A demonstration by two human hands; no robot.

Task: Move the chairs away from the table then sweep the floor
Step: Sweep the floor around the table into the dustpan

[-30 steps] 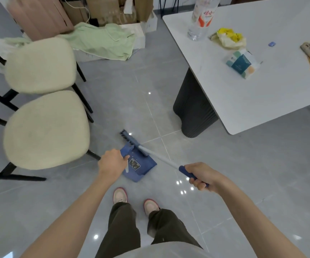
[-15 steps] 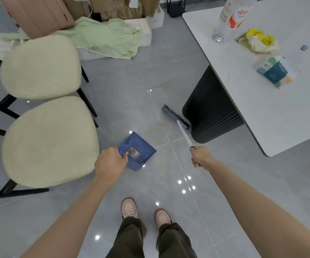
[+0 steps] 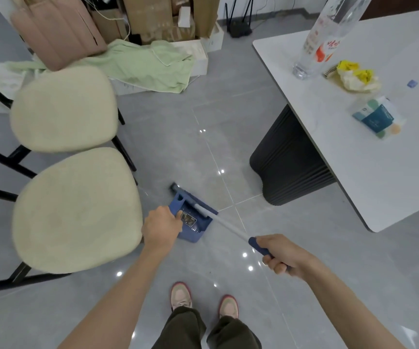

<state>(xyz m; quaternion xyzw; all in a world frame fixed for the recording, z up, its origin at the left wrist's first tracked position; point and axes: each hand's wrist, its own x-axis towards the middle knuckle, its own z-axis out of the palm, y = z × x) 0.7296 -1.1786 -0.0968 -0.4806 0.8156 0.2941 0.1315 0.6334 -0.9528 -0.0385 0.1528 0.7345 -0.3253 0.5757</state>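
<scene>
Sweeping update: broom head (image 3: 178, 189) now back from desk base (image 3: 286, 172) at dustpan (image 3: 198, 234) mouth, right hand (image 3: 282, 253) clamped on broom grip, left hand (image 3: 161, 226) clamped on dustpan handle, floor (image 3: 228, 137) beside near chair (image 3: 77, 210); contents unclear.

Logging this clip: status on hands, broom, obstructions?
Left hand grips dustpan. Right hand grips broom, head at dustpan. Two chairs stand left, apart from table.

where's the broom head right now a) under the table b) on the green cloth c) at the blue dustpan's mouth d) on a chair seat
C: the broom head lies along the open edge of the blue dustpan that the left hand holds.
</scene>
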